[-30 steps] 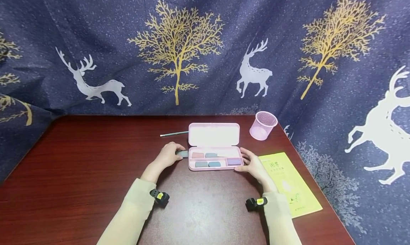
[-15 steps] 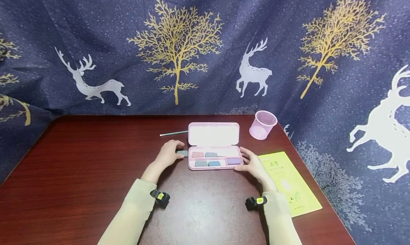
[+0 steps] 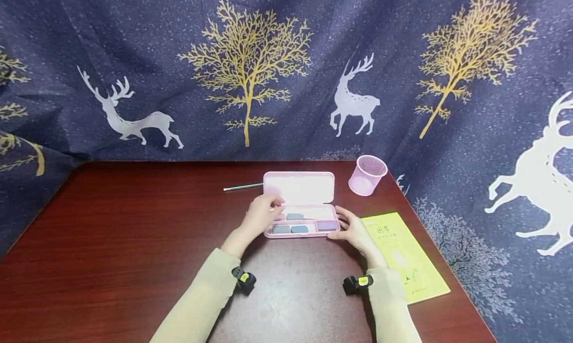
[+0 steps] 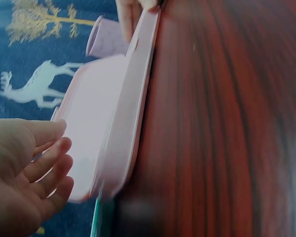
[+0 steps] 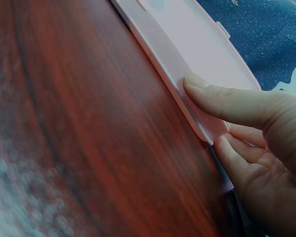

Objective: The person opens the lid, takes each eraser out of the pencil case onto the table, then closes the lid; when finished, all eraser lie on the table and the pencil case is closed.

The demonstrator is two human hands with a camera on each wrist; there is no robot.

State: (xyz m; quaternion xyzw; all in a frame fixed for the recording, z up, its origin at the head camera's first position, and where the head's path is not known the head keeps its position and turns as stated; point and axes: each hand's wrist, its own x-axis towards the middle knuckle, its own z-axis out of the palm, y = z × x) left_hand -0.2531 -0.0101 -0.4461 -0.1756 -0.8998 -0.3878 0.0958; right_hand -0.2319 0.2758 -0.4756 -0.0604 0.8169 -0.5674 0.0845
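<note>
An open pink pencil case (image 3: 309, 235) holds several erasers, among them a blue one (image 3: 299, 229) and a purple one (image 3: 326, 226). Over its left end is my left hand (image 3: 259, 216), fingers loosely bent, with nothing seen between thumb and fingers in the left wrist view. Its reddish eraser is mostly covered by that hand. A grey blur shows on the table beside the case's end in the left wrist view; I cannot tell what it is. My right hand (image 3: 355, 232) grips the right end, its thumb (image 5: 202, 91) on the front wall and fingers behind.
A green pencil (image 3: 243, 187) lies behind the case, partly hidden by the raised lid (image 3: 309, 186). At the back right stands a pink mesh pen holder (image 3: 364, 178). Beside the right forearm lies a yellow book (image 3: 409, 263). The table (image 3: 134, 243) meets a patterned cloth at the back.
My left hand has left the spot where it pinched a grey-green eraser beside the case and moved right, over the left compartments. That eraser is no longer plainly seen. The right hand stays put.
</note>
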